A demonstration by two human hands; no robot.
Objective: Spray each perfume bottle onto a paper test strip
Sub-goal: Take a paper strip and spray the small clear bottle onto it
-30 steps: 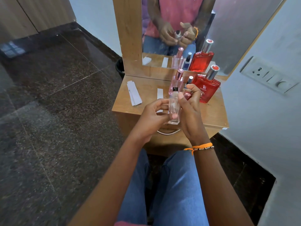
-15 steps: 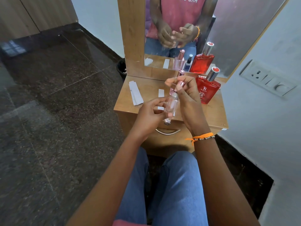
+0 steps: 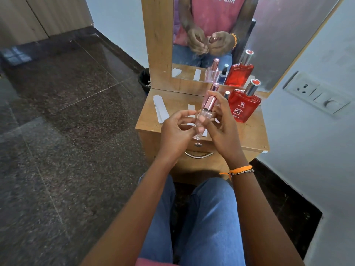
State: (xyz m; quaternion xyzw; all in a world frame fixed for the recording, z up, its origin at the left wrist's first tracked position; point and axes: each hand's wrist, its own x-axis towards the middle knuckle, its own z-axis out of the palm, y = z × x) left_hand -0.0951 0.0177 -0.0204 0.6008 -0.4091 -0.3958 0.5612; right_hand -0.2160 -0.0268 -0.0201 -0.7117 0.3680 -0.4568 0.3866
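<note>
The small bottle (image 3: 204, 116) has clear, colourless glass and a shiny rose-pink cap. The big bottle (image 3: 243, 105) is bright red with white letters, and its cap is silver with a red top. Behind stands another bottle (image 3: 213, 88) of pale pink colour. The paper strips (image 3: 161, 108) are white. The surface (image 3: 247, 131) is light brown wood with a fine grain, and the drawer handle (image 3: 198, 154) is silver. The floor (image 3: 63, 112) is dark stone, speckled brown and black, with thin pale lines between the tiles. The wall (image 3: 317, 160) is pale grey-white. The jeans (image 3: 209, 217) are blue. The bracelet (image 3: 239, 169) is orange, with black and white beads.
</note>
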